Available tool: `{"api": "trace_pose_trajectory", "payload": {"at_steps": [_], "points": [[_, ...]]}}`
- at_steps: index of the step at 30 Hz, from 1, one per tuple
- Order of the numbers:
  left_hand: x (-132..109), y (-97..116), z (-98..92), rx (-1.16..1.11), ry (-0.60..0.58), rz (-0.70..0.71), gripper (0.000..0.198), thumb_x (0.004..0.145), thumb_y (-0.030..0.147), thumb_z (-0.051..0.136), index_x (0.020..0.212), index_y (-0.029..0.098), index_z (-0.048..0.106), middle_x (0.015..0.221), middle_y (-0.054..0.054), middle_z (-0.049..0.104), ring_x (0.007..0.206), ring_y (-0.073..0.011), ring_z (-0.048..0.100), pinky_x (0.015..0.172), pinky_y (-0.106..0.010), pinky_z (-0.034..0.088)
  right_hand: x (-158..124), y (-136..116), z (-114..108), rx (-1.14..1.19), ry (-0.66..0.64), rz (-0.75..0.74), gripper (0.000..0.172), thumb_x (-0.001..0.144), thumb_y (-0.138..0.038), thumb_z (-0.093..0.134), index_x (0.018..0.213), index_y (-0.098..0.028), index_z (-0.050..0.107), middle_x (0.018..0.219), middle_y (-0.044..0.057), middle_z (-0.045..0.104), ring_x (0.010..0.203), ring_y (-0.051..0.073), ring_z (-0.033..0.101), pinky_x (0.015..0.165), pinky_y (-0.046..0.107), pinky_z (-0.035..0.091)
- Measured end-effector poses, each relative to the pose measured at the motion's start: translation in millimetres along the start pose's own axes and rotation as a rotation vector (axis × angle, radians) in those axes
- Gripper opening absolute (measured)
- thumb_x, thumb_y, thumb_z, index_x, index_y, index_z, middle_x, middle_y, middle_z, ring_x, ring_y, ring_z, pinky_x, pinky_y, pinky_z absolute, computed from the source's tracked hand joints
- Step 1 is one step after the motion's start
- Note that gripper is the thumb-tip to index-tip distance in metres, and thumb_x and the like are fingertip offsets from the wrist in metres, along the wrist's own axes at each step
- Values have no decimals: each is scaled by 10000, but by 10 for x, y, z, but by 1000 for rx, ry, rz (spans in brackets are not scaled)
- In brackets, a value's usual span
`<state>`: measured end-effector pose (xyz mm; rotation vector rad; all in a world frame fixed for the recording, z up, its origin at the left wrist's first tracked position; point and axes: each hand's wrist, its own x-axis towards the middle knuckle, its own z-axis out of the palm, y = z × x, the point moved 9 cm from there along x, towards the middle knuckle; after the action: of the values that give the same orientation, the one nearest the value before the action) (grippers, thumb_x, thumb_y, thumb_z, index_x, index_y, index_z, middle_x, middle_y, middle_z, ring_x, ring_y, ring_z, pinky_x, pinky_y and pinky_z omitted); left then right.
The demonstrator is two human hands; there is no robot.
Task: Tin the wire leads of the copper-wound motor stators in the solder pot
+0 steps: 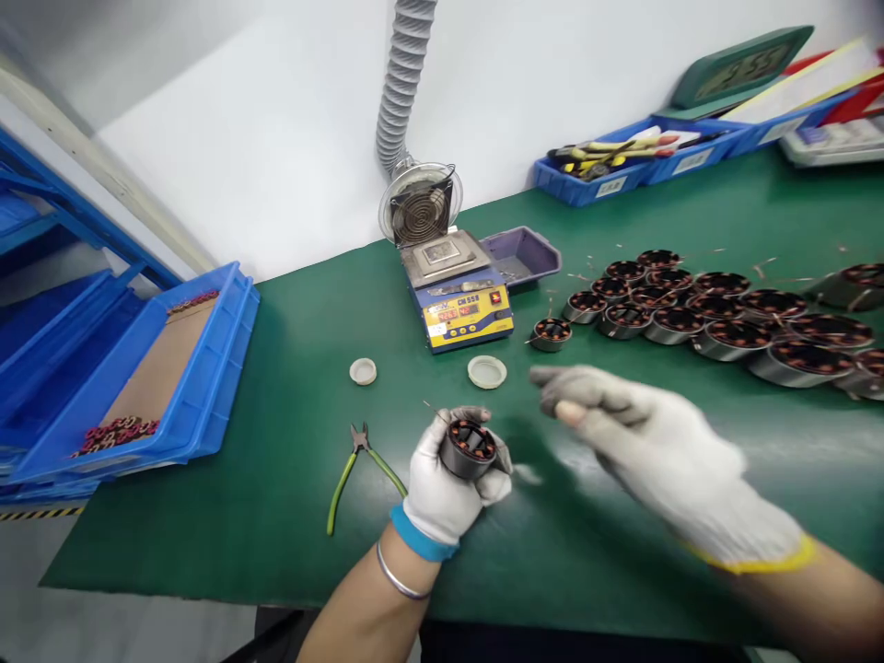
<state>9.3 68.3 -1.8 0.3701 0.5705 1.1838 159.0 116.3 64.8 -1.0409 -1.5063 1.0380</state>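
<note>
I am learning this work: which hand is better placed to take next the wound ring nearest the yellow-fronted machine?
Probably the right hand: blurred but seemingly empty, it is nearer that ring; the left hand holds another ring.

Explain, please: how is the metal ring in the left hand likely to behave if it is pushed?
The metal ring is probably stiff and rather heavy for its size, given its metal wall. Its round outside could let it roll on edge, but laid flat its low shape should resist tipping. The thin wire sticking out likely bends easily.
</note>
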Motion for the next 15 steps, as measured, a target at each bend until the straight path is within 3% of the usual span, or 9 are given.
{"api": "trace_pose_trajectory", "payload": {"at_steps": [3,5,11,13,15], "points": [[-17,39,12,-41,27,-2,362,909,548,693,961,190,689,644,-33,687,359,-113,392,433,-245,217,-233,304,308,-77,-161,100,564,804,-745,751,993,-222,844,1192,187,795,1137,393,758,979,551,634],[-17,41,-19,-53,72,-2,355,917,545,676,955,192,680,641,-26,681,351,-109,383,427,-245,211,-329,327,408,-112,-170,65,530,861,-701,712,1066,-236,862,1263,181,782,1213,383,736,1027,535,621],[-16,55,-126,-63,202,38,306,919,498,642,925,193,657,675,-12,643,386,-103,380,463,-258,226,-315,94,392,-103,-94,-110,303,965,-511,689,891,-265,850,1029,113,823,1188,326,755,1051,473,628],[8,44,-138,-48,173,21,316,866,481,678,956,177,677,716,-20,651,414,-105,402,474,-258,232,-269,9,376,-117,-93,-197,292,983,-454,675,809,-263,810,947,96,818,1122,312,777,1075,487,616],[42,-61,-112,-21,86,-100,384,809,506,714,966,157,695,720,-31,648,426,-117,425,456,-252,214,-221,-87,353,-181,-93,-313,238,980,-370,672,792,-269,776,940,80,816,1100,299,780,1110,503,594]]}}
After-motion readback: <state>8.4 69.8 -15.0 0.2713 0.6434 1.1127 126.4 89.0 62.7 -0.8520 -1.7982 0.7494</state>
